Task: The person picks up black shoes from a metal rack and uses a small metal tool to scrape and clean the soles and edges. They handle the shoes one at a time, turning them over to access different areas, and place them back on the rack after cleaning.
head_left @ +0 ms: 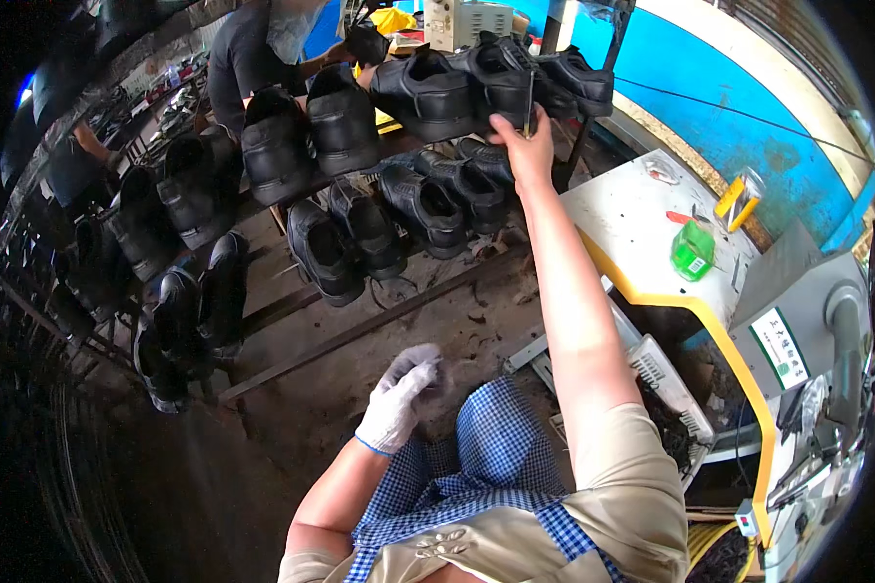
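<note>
My right hand is stretched far forward and pinches a thin dark tool against a black shoe on the upper tier of a long rack. My left hand, in a white glove, hovers low above my knee in blue checked cloth with its fingers loosely apart and nothing in it. Several more black shoes stand in a row on the upper tier, and others lie on the lower tier.
A white worktable with a yellow edge stands at the right, with a green bottle and a yellow tool on it. A grey machine is further right. Another person sits behind the rack.
</note>
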